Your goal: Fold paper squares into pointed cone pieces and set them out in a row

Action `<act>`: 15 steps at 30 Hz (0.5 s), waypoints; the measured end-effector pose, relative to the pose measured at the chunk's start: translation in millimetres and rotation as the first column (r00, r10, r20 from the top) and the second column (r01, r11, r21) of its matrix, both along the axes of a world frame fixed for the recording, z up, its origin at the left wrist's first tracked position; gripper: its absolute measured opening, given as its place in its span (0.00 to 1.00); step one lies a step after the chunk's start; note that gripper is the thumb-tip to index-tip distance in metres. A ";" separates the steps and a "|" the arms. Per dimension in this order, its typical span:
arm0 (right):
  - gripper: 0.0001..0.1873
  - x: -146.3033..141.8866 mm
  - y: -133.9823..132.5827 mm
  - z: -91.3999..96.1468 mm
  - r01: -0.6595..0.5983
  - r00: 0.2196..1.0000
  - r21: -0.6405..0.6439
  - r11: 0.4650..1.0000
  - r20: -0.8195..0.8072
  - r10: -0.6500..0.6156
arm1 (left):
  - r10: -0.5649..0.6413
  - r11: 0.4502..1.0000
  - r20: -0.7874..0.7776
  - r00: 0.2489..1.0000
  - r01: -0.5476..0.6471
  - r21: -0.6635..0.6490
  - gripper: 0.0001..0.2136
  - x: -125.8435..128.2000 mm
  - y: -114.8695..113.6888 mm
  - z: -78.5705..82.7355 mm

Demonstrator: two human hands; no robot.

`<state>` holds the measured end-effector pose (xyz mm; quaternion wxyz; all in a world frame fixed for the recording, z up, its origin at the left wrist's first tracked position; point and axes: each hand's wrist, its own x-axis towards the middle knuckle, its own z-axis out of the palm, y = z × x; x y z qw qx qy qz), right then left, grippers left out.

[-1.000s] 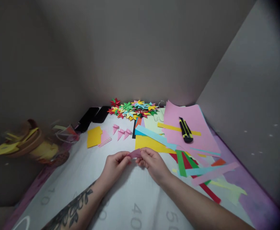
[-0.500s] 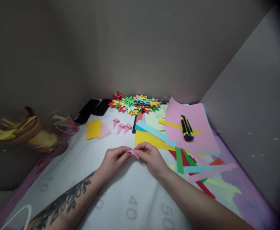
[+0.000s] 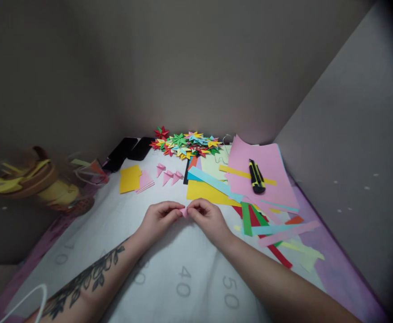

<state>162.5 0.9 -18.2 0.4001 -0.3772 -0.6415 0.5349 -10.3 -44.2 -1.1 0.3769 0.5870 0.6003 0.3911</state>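
A small folded piece of pink paper (image 3: 184, 212) is pinched between my two hands, above the white sheet. My left hand (image 3: 163, 220) grips its left side between thumb and fingers. On the other side, my right hand (image 3: 207, 220) holds it the same way, and the fingertips hide most of it. Just beyond lie several folded pink paper pieces (image 3: 168, 177). To their left are a pink stack of paper (image 3: 145, 181) and a yellow stack of paper (image 3: 130, 179).
Colourful paper stars (image 3: 186, 144) are heaped at the back. A utility knife (image 3: 257, 176) rests on pink sheets (image 3: 277, 161) at the right, near scattered paper strips (image 3: 264, 229). Two black flat objects (image 3: 124, 150) lie back left, by a brown and yellow pot-like object (image 3: 45, 179).
The pink paper between my fingers has been folded smaller, and less of it shows. My hands stay close together. The whole view has shifted slightly.
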 end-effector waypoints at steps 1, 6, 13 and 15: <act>0.05 0.0 -0.1 0.0 -0.005 1.000 0.008 1.000 0.006 0.004 | -0.002 1.000 -0.004 1.000 0.002 0.003 0.10 0.2 -0.4 0.5; 0.05 0.8 0.6 -1.0 -0.014 0.999 0.058 0.998 0.030 0.013 | -0.016 1.000 0.010 1.000 0.016 0.016 0.10 1.0 -1.6 1.4; 0.06 1.4 -0.5 1.8 -0.043 0.996 0.143 0.989 0.079 0.032 | -0.026 0.997 0.099 0.995 0.033 -0.067 0.11 0.9 0.9 3.3; 0.06 1.3 -1.3 2.3 -0.054 0.996 0.151 0.987 0.083 0.041 | -0.004 0.997 0.102 0.995 0.012 -0.082 0.11 1.2 1.2 3.2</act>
